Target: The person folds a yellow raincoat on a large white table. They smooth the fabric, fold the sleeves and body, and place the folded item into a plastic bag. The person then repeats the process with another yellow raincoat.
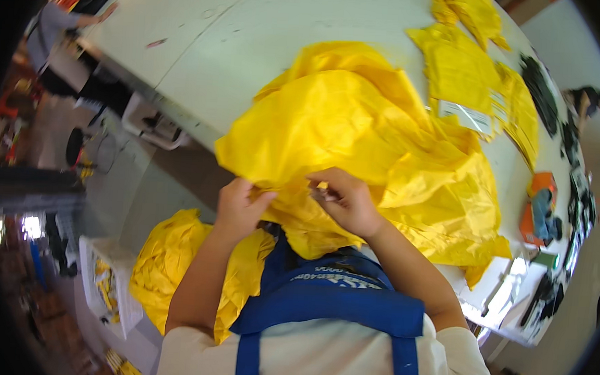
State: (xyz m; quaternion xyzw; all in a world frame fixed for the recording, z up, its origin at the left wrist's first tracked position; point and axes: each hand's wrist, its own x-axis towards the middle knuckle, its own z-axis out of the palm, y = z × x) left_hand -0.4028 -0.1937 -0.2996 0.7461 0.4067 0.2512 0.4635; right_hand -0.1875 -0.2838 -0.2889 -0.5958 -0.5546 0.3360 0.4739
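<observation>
Pinching yellow fabric in the left hand, gripping a blurred object in the right hand, with yellow pieces in a white crate to the hands' left.

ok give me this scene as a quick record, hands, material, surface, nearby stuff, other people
left hand: left hand pinching the edge of the large yellow fabric
right hand: right hand curled around a small object, too unclear to identify
material: glossy, rumpled, loosely spread
surface: white table
far right: flat yellow pieces, orange box
lower left: crumpled yellow bundle, white bin
others: one person at left, another at right
</observation>
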